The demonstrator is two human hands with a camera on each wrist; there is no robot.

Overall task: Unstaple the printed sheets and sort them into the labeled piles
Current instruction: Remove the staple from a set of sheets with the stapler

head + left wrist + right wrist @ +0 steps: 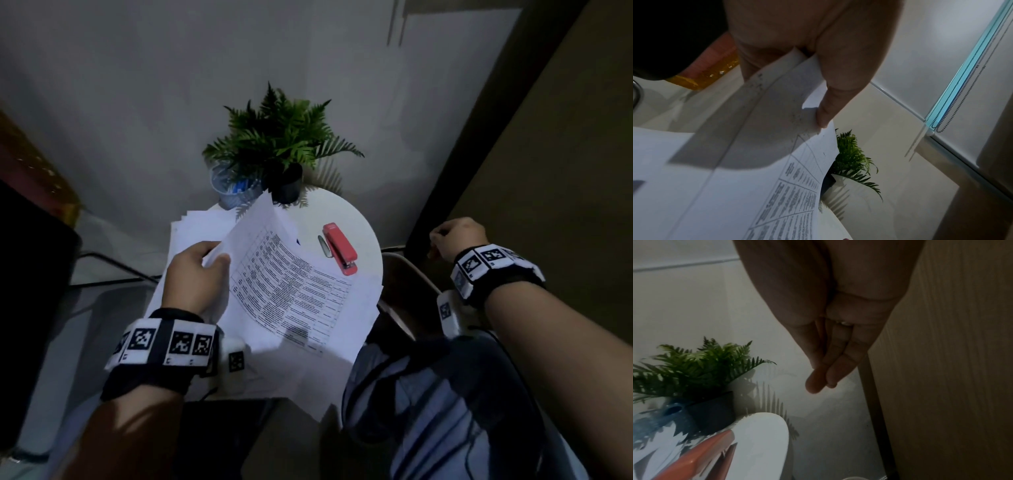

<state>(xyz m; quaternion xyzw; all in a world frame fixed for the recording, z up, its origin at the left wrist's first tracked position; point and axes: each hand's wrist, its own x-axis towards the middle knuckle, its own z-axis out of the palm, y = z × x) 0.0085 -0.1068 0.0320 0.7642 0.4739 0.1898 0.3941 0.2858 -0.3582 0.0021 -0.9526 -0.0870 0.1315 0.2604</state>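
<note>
Printed sheets (pixel 291 291) over round white table (pixel 356 222), grey wall (pixel 137 85) behind

Both forearms were bare, no sleeves. Left hand (pixel 197 274) and right hand (pixel 457 241) each wore a black fabric wrist strap (pixel 150 377) wrapped by a white band of square black-and-white fiducial markers (pixel 164 344). A small white camera module with its own marker (pixel 236 358) sat beside each band. Thin ring (pixel 845 323) showed on a right finger. Light blue trousers (pixel 428 411), black cable across them.
</note>
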